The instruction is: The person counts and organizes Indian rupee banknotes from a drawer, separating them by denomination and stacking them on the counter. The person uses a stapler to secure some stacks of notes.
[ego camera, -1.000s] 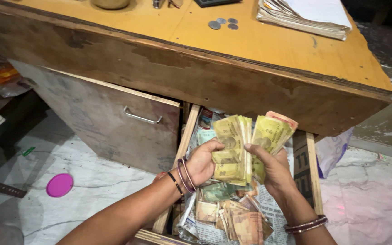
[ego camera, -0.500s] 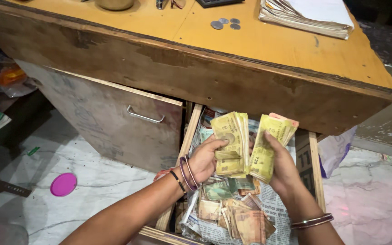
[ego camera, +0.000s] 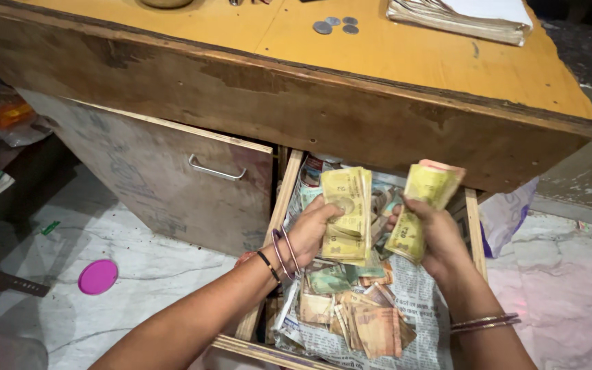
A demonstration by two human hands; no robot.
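My left hand (ego camera: 313, 229) grips a thick wad of yellow-green banknotes (ego camera: 346, 214) above an open wooden drawer (ego camera: 268, 229). To its right, my right hand (ego camera: 436, 233) holds a second, thinner bundle of yellow banknotes (ego camera: 423, 205), fanned upward and apart from the first. Both hands hover over the drawer, which is lined with newspaper (ego camera: 416, 301) and holds several loose brown and green notes (ego camera: 358, 312). Bangles circle both wrists.
A yellow-topped wooden counter (ego camera: 405, 62) overhangs the drawer, with three coins (ego camera: 335, 25) and a stack of papers (ego camera: 464, 17) on it. A shut drawer with a metal handle (ego camera: 215, 171) is at the left. A pink round lid (ego camera: 98, 276) lies on the marble floor.
The two bundles, held close together a second ago, have been drawn apart; my right hand has carried its notes off to the right.
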